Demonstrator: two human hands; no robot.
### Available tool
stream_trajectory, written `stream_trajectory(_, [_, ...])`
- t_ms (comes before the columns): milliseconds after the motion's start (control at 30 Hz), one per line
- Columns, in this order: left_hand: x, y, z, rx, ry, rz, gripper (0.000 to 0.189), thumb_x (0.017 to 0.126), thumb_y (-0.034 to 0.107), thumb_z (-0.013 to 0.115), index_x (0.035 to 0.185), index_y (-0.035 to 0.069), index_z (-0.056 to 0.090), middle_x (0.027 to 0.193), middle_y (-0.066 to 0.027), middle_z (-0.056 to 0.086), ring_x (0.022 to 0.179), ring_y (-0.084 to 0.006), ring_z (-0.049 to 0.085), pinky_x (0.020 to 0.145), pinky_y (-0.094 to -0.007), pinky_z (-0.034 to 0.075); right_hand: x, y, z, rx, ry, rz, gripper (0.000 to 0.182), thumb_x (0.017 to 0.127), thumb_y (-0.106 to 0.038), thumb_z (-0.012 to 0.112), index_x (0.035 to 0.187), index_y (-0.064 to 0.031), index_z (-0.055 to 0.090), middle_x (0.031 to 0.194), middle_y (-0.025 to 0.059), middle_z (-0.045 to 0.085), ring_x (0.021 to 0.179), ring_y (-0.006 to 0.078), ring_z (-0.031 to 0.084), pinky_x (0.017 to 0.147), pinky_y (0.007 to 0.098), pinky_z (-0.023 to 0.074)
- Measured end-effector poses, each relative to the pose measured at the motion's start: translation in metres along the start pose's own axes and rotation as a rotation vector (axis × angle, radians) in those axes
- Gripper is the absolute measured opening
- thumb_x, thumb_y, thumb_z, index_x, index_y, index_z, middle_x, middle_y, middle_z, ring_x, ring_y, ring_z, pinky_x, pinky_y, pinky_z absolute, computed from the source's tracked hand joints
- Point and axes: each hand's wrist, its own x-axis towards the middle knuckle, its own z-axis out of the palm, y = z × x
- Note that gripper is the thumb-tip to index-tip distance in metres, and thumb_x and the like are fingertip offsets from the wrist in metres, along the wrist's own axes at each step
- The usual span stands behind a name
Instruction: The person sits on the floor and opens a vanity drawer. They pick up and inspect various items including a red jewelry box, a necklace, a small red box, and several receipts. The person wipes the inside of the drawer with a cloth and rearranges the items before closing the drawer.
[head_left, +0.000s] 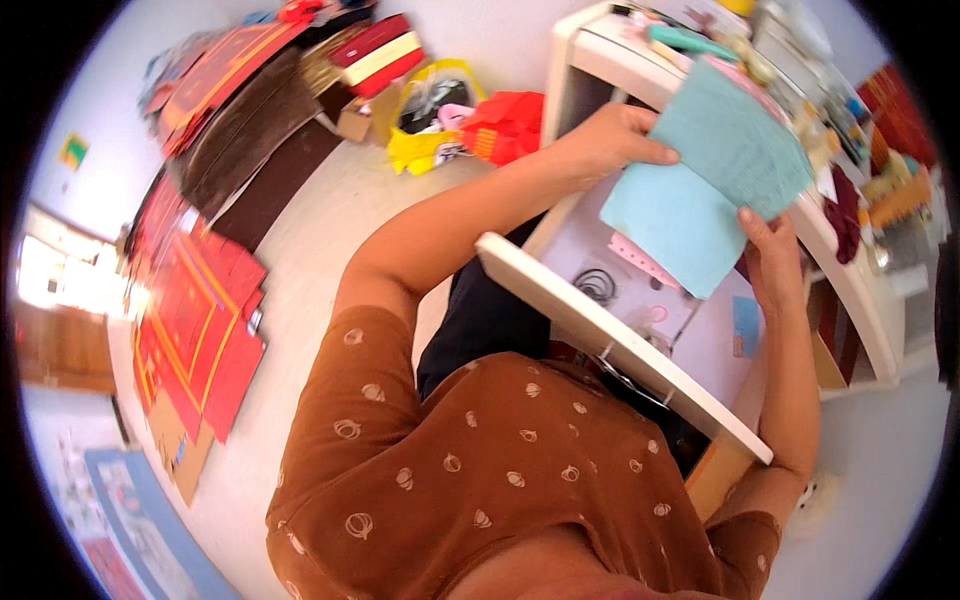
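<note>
My left hand pinches the left edge of a light blue folded paper sheet, thumb on top near the crease. At its right edge, my right hand grips the same sheet with the thumb over it. The sheet lies opened out, and its upper half bears writing. Beneath it, a white drawer is pulled out from a white desk. Inside lie a coiled black cable, a pink dotted item partly hidden by the sheet, a pink ring and a small blue card.
Clutter, including a teal case, covers the desktop. A dark red cloth hangs over its edge. Left on the floor are a yellow bag, a red bag and flattened red cardboard. The drawer front stands close to my torso.
</note>
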Motion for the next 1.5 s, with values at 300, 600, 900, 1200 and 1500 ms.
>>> stream_trajectory(300, [-0.058, 0.079, -0.035, -0.041, -0.179, 0.03, 0.033, 0.087, 0.002, 0.058, 0.116, -0.004, 0.071, 0.108, -0.0143, 0.072, 0.099, -0.0185, 0.069, 0.093, -0.0348, 0.055, 0.014, -0.052, 0.038, 0.042, -0.242, -0.114, 0.022, 0.092, -0.002, 0.058, 0.108, -0.0048, 0.074, 0.103, 0.0078, 0.072, 0.087, 0.0133, 0.069, 0.078, 0.0245, 0.0565])
stream_trajectory(600, [-0.14, 0.124, -0.031, 0.46, 0.17, 0.035, 0.035, 0.081, 0.026, 0.084, 0.104, 0.002, 0.075, 0.091, -0.0052, 0.071, 0.085, -0.0107, 0.065, 0.08, -0.0257, 0.052, 0.006, -0.1, 0.125, -0.163, -0.732, -0.378, 0.035, 0.095, -0.026, 0.056, 0.114, 0.0002, 0.069, 0.111, 0.0069, 0.067, 0.102, 0.0113, 0.061, 0.09, 0.0246, 0.0467])
stream_trajectory(900, [-0.229, 0.149, -0.018, 1.078, 0.4, 0.376, 0.025, 0.091, 0.024, 0.072, 0.102, 0.001, 0.074, 0.079, -0.0115, 0.07, 0.072, -0.0169, 0.065, 0.069, -0.0304, 0.051, -0.02, -0.123, 0.227, -0.734, -0.794, -0.705, 0.016, 0.089, -0.008, 0.066, 0.101, 0.0014, 0.065, 0.071, 0.0171, 0.06, 0.063, 0.0248, 0.059, 0.065, 0.0342, 0.0471])
stream_trajectory(1200, [-0.348, 0.116, -0.01, 0.798, 0.717, 0.197, 0.021, 0.097, 0.02, 0.065, 0.095, 0.0, 0.071, 0.075, -0.0045, 0.067, 0.07, -0.0128, 0.06, 0.065, -0.0312, 0.048, -0.029, -0.099, 0.263, -0.8, -1.043, -0.827, 0.025, 0.097, -0.012, 0.059, 0.077, 0.0016, 0.054, 0.057, 0.0085, 0.049, 0.05, 0.0166, 0.051, 0.053, 0.0316, 0.0434])
stream_trajectory(1500, [-0.494, -0.044, -0.14, 0.173, 1.214, -0.036, 0.024, 0.096, 0.012, 0.053, 0.109, 0.0, 0.07, 0.079, -0.0039, 0.064, 0.062, -0.0115, 0.054, 0.056, -0.0259, 0.042, -0.018, -0.093, 0.234, -0.896, -0.933, -0.476, 0.025, 0.098, -0.017, 0.053, 0.082, 0.0003, 0.063, 0.064, 0.0127, 0.062, 0.057, 0.0248, 0.06, 0.058, 0.0349, 0.046])
